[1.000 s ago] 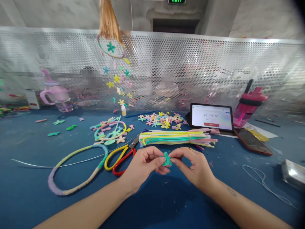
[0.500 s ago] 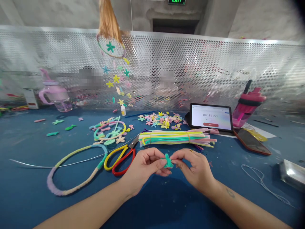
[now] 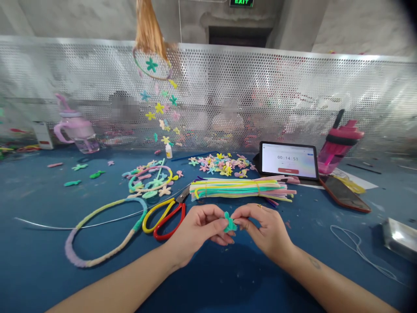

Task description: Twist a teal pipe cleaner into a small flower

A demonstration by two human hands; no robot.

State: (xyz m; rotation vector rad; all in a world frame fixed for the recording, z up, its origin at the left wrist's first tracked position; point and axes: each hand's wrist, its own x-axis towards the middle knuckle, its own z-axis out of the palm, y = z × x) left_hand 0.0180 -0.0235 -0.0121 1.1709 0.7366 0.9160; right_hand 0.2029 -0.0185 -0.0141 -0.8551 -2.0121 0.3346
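Observation:
A small teal fuzzy flower (image 3: 230,222) is held between both hands above the blue table. My left hand (image 3: 206,226) pinches its left side between thumb and fingers. On the opposite side, the thumb and index finger of my right hand (image 3: 260,224) grip its right edge. Just behind the hands lies a banded bundle of coloured pipe cleaners (image 3: 241,188). Scissors with one yellow and one red handle (image 3: 169,218) rest left of my left hand. A large pastel fuzzy ring (image 3: 78,230) lies farther left, with a thin wire across it.
Behind the bundle is a pile of small fuzzy flowers (image 3: 224,164). A tablet (image 3: 288,161), a phone (image 3: 345,192) and a pink cup (image 3: 339,145) stand or lie right. Thin cord (image 3: 356,245) and a metal box (image 3: 400,234) are far right. A perforated screen (image 3: 202,95) spans the back.
Both hands stay nearly in place, still pinching the teal flower. The flower has tilted slightly, and the fingertips have shifted a little.

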